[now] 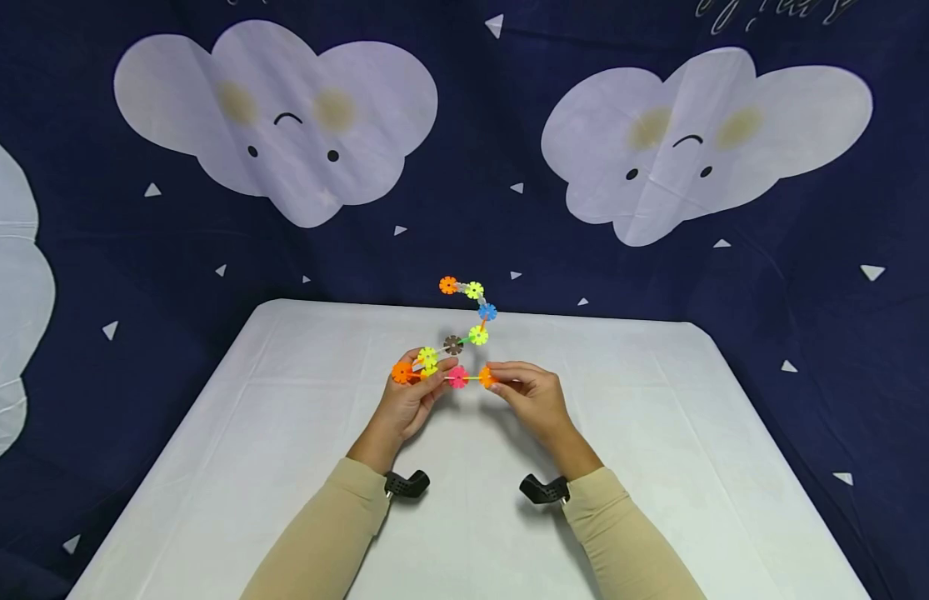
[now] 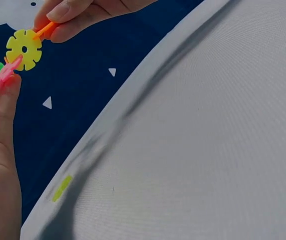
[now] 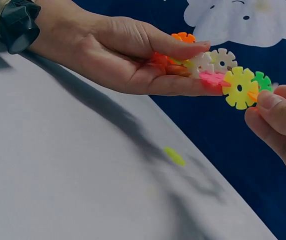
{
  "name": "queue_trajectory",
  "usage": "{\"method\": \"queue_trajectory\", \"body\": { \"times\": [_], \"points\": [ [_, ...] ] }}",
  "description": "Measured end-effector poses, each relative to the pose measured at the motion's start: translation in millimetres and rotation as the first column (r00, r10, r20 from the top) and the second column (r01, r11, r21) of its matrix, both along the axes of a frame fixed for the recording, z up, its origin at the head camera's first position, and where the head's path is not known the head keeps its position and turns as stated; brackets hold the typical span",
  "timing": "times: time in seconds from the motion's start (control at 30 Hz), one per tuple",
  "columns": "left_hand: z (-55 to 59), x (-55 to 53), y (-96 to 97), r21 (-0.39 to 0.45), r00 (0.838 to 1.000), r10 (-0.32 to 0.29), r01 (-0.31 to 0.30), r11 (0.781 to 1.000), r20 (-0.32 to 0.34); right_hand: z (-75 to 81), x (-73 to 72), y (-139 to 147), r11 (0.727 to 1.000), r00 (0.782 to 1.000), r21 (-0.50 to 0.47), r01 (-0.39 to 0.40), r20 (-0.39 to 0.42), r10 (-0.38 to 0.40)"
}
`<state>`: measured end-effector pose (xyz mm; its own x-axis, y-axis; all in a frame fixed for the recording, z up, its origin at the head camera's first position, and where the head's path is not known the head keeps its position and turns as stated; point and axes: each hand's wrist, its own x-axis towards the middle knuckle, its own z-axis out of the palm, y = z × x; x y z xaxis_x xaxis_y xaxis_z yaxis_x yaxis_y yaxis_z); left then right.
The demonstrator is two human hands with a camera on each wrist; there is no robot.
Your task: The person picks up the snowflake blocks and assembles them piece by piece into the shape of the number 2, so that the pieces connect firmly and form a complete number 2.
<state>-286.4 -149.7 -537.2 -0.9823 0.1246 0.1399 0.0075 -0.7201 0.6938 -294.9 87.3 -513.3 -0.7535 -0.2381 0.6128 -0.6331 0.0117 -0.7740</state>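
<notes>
A chain of notched plastic snowflake discs, in orange, yellow, blue, brown and pink, spans both hands in the head view. My left hand (image 1: pixel 412 406) holds it between thumb and fingers, near the orange disc (image 1: pixel 401 372) and the pink disc (image 1: pixel 458 377). At the chain's near right end, my right hand (image 1: pixel 535 398) pinches another orange disc (image 1: pixel 486 377). The rest of the chain bends away past the brown disc (image 1: pixel 453 345) and the blue disc (image 1: pixel 487 312). In the right wrist view, a yellow disc (image 3: pixel 240 88) sits between the two hands. Fingers hide some joints.
A white-covered table (image 1: pixel 464 517) lies under the hands. Behind it hangs a dark blue cloth (image 1: pixel 479 125) with clouds and small triangles. Black wrist devices (image 1: pixel 407 484) sit at both cuffs. A yellow-green strip (image 2: pixel 62 188) shows against the table; whether it touches, I cannot tell.
</notes>
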Motion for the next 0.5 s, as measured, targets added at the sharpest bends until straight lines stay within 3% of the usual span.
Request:
{"method": "queue_trajectory", "body": {
  "times": [0.13, 0.3, 0.5],
  "points": [
    [0.2, 1.1, 0.9, -0.036, 0.999, 0.029, -0.031, 0.999, -0.033, 11.2, 7.4, -3, 0.999, 0.999, 0.036, 0.025, -0.045, -0.024],
    [0.7, 2.1, 2.8, -0.031, 0.997, 0.052, -0.053, 0.998, -0.05, 23.7, 17.0, -6, 1.0, 0.998, 0.0, 0.025, -0.06, -0.025],
    [1.5, 3.5, 5.0, -0.027, 0.998, 0.042, -0.043, 0.999, -0.047, 10.2, 9.6, -4, 0.999, 0.997, 0.016, 0.047, -0.067, -0.046]
  ]
}}
